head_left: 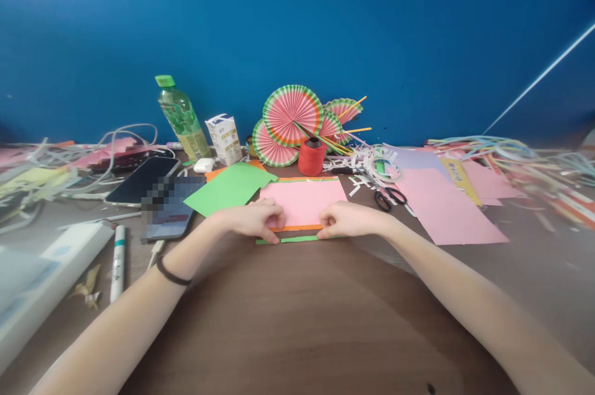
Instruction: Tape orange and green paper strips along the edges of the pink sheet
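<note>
A pink sheet (304, 203) with orange and green edging lies flat on the table between my hands. Along its near side, a narrow green paper strip (300, 239) runs left to right. My left hand (260, 220) has its thumb and bent fingers drawn together, the fingertips down on the strip's left part. At the right, my right hand (346, 220) is also curled, with thumb and fingers closed at the strip's right part. Beside my left hand rests a green sheet (232, 187) over orange paper.
Behind the pink sheet are a red thread spool (311, 157) and watermelon-like paper fans (292, 116). Black-handled scissors (389, 198) and pink paper (446, 209) lie right. Phones (144, 181), a marker (118, 263), a green bottle (183, 119) and a small carton (224, 138) stand or lie left.
</note>
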`<act>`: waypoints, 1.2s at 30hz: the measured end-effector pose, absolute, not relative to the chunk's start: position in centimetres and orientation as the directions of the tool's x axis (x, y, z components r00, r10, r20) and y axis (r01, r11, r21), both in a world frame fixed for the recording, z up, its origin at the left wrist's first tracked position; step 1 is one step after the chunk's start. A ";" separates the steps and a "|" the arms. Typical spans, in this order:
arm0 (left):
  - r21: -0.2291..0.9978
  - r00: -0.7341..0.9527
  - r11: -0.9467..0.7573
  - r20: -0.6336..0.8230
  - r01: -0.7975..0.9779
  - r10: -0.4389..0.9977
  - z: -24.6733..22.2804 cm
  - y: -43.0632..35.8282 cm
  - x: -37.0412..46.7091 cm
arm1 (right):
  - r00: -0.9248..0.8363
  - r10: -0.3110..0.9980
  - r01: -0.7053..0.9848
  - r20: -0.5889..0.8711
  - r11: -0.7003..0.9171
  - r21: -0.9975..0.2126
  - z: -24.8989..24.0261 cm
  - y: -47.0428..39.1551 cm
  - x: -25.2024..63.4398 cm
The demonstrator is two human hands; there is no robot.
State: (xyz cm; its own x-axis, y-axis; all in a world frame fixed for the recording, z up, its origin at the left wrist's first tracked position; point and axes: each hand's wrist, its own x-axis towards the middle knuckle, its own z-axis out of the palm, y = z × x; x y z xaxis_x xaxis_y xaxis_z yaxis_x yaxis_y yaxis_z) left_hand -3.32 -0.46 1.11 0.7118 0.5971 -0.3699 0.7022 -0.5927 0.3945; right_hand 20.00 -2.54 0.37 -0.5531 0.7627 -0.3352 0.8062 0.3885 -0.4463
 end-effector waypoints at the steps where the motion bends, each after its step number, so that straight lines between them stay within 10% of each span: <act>1: 0.406 0.714 -0.588 -0.364 0.699 0.598 1.1 -0.4 -3.4 | -0.555 0.761 0.803 -0.335 0.386 -0.453 0.3 -2.5 20.0; 36: 0.443 0.681 -0.527 -0.351 0.725 0.642 1.1 -0.6 -3.4 | -0.542 0.767 0.817 -0.345 0.384 -0.430 0.2 -2.7 19.9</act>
